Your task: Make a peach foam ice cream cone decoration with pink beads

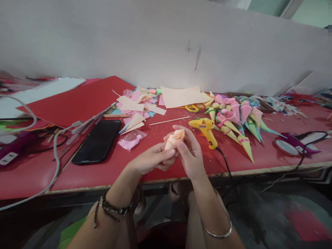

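Note:
Between my two hands, just above the table's front edge, is a folded peach-coloured foam or paper piece, layered like a rosebud. My left hand grips its lower left side, thumb laid across the front. The fingers of my right hand close round its right side, with the thumb pressed near the base. A yellow glue gun lies on the red table right of my right hand, its nozzle pointing left. Behind the hands lies a thin wooden stick.
A black phone and a small plastic bag lie left. Paper scraps, a cream sheet and yellow-handled scissors are behind. Several cone-shaped paper flowers are piled right. Red sheets and a white cable are far left.

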The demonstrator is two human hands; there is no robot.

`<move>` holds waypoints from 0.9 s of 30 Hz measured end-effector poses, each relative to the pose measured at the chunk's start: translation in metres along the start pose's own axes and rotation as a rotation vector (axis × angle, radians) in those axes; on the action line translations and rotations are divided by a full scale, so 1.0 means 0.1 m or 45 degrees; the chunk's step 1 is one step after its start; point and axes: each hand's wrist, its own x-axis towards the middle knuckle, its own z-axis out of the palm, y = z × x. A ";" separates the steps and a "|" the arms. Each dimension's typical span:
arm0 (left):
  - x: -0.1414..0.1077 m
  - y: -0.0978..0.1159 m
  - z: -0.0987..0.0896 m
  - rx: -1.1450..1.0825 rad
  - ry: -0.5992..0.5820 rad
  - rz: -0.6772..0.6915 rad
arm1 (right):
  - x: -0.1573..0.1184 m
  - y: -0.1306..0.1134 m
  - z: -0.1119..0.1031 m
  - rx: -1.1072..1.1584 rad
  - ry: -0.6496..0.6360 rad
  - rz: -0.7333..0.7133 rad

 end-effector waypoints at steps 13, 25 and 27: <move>0.03 -0.02 -0.01 -0.030 0.003 -0.026 | 0.00 0.00 0.01 -0.088 0.068 -0.046; 0.12 -0.04 0.01 0.180 0.385 0.077 | -0.01 0.00 0.03 -0.269 0.126 -0.089; 0.12 -0.06 0.01 0.199 0.412 0.113 | 0.00 0.01 0.04 -0.235 0.134 -0.061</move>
